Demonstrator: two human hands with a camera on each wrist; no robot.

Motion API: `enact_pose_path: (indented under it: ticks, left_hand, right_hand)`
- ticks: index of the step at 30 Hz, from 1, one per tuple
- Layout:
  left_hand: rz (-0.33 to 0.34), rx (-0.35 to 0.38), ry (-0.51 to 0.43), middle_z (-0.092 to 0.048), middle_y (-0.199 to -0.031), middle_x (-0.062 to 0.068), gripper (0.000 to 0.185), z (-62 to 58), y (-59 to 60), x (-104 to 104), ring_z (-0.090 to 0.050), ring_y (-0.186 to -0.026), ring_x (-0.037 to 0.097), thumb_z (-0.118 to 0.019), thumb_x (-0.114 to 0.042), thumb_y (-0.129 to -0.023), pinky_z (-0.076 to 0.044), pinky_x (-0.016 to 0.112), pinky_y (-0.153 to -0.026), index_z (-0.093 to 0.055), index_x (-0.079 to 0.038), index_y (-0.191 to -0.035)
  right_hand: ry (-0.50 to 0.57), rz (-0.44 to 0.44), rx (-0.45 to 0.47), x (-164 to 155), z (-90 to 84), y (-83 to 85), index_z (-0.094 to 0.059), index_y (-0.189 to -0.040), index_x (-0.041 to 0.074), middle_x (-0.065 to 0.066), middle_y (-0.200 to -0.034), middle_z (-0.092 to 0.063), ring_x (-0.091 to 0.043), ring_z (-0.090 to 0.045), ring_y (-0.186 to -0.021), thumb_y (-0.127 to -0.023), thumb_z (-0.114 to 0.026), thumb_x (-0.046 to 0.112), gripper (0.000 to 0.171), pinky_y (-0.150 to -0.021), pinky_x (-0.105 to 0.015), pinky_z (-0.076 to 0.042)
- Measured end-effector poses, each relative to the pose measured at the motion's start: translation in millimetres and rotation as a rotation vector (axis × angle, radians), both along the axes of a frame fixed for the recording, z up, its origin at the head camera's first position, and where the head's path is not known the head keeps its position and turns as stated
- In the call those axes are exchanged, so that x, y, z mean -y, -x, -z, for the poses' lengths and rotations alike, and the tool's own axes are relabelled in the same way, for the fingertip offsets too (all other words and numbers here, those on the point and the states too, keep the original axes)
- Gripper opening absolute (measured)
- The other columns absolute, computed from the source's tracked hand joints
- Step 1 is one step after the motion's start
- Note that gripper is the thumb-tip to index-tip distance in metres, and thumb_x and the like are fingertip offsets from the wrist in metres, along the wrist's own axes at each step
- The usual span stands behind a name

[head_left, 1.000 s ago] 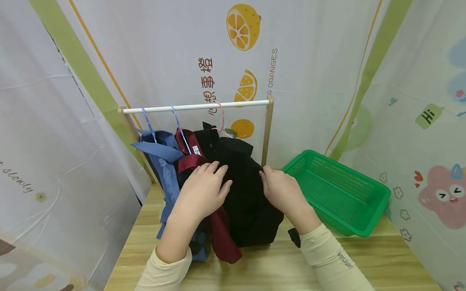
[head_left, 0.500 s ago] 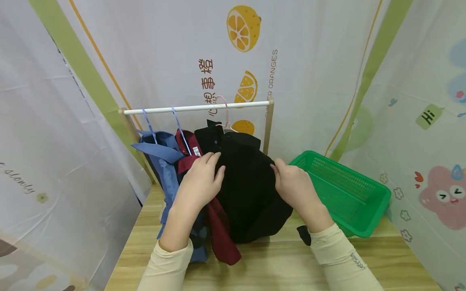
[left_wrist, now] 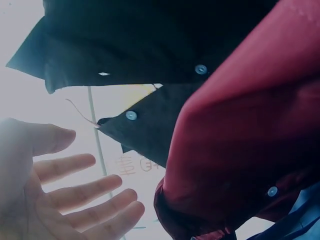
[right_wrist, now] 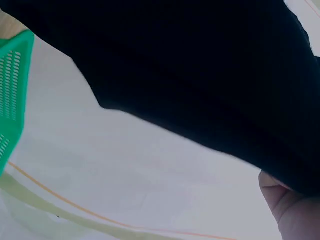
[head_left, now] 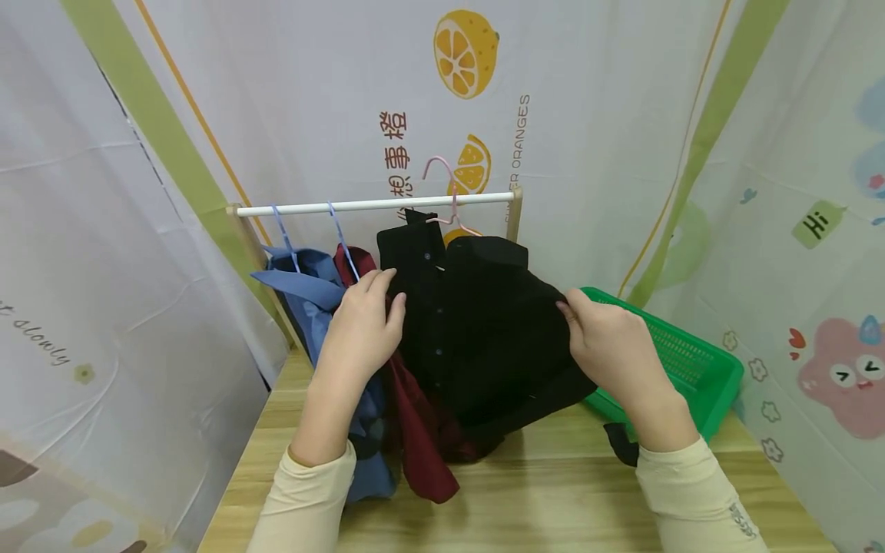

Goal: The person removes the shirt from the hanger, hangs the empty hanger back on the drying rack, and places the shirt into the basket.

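A black shirt (head_left: 484,330) on a pink hanger (head_left: 448,184) is raised, with the hanger's hook above the white rail (head_left: 311,206) and off it. My right hand (head_left: 588,322) grips the shirt's right shoulder; in the right wrist view only a bit of that hand (right_wrist: 290,210) shows under the black shirt (right_wrist: 200,70). My left hand (head_left: 376,307) lies with straight fingers against the shirt's left edge. The left wrist view shows this left hand (left_wrist: 75,200) open, palm bare, below the black shirt (left_wrist: 150,40) and next to a dark red shirt (left_wrist: 240,150).
A blue shirt (head_left: 311,307) and the dark red shirt (head_left: 422,445) hang from the rail on blue hangers, at the left. A green plastic basket (head_left: 698,365) stands on the wooden table (head_left: 553,499) to the right. Printed curtains close in on all sides.
The black shirt and its pink hanger have gone up and to the right, and the hook has come off the rail. My right hand moved right with it; my left hand rose a little.
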State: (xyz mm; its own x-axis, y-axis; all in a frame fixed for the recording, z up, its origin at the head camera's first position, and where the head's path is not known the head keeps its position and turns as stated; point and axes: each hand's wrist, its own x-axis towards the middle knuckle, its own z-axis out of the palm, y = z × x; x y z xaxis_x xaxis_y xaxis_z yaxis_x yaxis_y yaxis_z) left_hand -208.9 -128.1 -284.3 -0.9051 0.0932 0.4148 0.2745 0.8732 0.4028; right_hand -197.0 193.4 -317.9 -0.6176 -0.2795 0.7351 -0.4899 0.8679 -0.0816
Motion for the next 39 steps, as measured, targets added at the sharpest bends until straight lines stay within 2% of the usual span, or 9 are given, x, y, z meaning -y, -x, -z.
enact_pose_path:
  ticks: [7,11,15,20,24,28,32,35,39]
  left_hand:
    - [-0.004,-0.006,-0.011,-0.048,-0.161,0.024,0.052,-5.6,2.4,3,-0.048,-0.148,0.047,-0.052,-0.024,-0.112,-0.042,0.062,-0.121,-0.047,-0.001,-0.158]
    - [-0.007,-0.013,-0.015,-0.043,-0.164,0.025,0.054,-9.1,4.5,4,-0.045,-0.150,0.048,-0.051,-0.023,-0.112,-0.039,0.062,-0.123,-0.042,-0.001,-0.160]
    - [-0.012,-0.021,-0.016,-0.037,-0.168,0.025,0.056,-11.4,5.8,4,-0.038,-0.154,0.047,-0.049,-0.024,-0.113,-0.038,0.063,-0.124,-0.038,-0.002,-0.163]
    - [-0.018,-0.046,-0.011,-0.027,-0.174,0.022,0.060,-12.1,5.1,4,-0.027,-0.161,0.044,-0.048,-0.028,-0.114,-0.039,0.064,-0.123,-0.031,-0.007,-0.167]
    - [0.003,-0.076,0.008,-0.034,-0.172,0.019,0.057,-10.5,3.0,4,-0.028,-0.160,0.041,-0.047,-0.030,-0.115,-0.037,0.062,-0.125,-0.035,-0.008,-0.166]
    - [0.038,-0.183,0.007,-0.057,-0.152,0.020,0.043,-7.3,-0.7,6,-0.044,-0.148,0.041,-0.049,-0.028,-0.115,-0.042,0.058,-0.122,-0.055,-0.006,-0.150]
    - [0.056,-0.326,-0.032,-0.068,-0.117,0.017,0.030,-4.1,-5.9,8,-0.060,-0.113,0.039,-0.054,-0.025,-0.113,-0.055,0.051,-0.096,-0.071,-0.005,-0.127]
    - [0.070,-0.371,-0.074,-0.069,-0.103,0.013,0.025,-1.6,-12.0,8,-0.058,-0.093,0.034,-0.059,-0.025,-0.110,-0.048,0.047,-0.081,-0.075,-0.007,-0.119]
    - [0.078,-0.397,-0.148,-0.070,-0.096,0.011,0.022,1.9,-24.9,6,-0.057,-0.088,0.030,-0.066,-0.024,-0.107,-0.038,0.044,-0.078,-0.078,-0.008,-0.115]
  right_hand:
    - [-0.024,-0.051,-0.094,-21,-9.0,-13.7,-0.051,-0.084,0.009,0.007,-0.059,-0.023,-0.005,-0.017,-0.050,-0.099,-0.072,0.005,0.025,-0.050,-0.023,-0.019]
    - [-0.054,-0.085,-0.165,-37,-12.3,-18.7,-0.051,-0.083,0.008,0.009,-0.060,-0.020,-0.002,-0.012,-0.052,-0.113,-0.054,0.024,0.034,-0.050,-0.021,-0.016]
    - [-0.065,-0.097,-0.244,-50,-15.6,-22.7,-0.052,-0.080,0.008,0.010,-0.058,-0.020,-0.001,-0.010,-0.053,-0.117,-0.034,0.043,0.054,-0.049,-0.020,-0.012]
    - [-0.082,-0.097,-0.287,-60,-18.9,-28.4,-0.057,-0.079,0.009,0.009,-0.055,-0.026,-0.004,-0.018,-0.052,-0.117,-0.035,0.043,0.055,-0.048,-0.023,-0.017]
    - [-0.064,-0.157,-0.318,-70,-19.1,-29.9,-0.052,-0.073,0.010,0.008,-0.058,-0.027,-0.005,-0.021,-0.056,-0.117,-0.039,0.040,0.055,-0.054,-0.023,-0.021]
    - [-0.047,-0.211,-0.352,-80,-18.3,-29.4,-0.054,-0.072,0.007,0.007,-0.059,-0.031,-0.006,-0.023,-0.056,-0.116,-0.042,0.038,0.056,-0.057,-0.023,-0.023]
    - [-0.027,-0.223,-0.351,-90,-15.5,-27.9,-0.069,-0.082,0.000,0.000,-0.062,-0.055,-0.015,-0.039,-0.053,-0.116,-0.042,0.039,0.057,-0.059,-0.028,-0.034]
    - [-0.013,-0.225,-0.342,-96,-12.6,-27.1,-0.070,-0.084,-0.001,-0.004,-0.067,-0.062,-0.020,-0.046,-0.055,-0.116,-0.043,0.039,0.058,-0.064,-0.030,-0.036]
    - [-0.017,-0.209,-0.316,-102,-7.9,-27.1,-0.064,-0.079,0.002,-0.001,-0.063,-0.053,-0.016,-0.040,-0.056,-0.116,-0.042,0.038,0.056,-0.066,-0.028,-0.031]
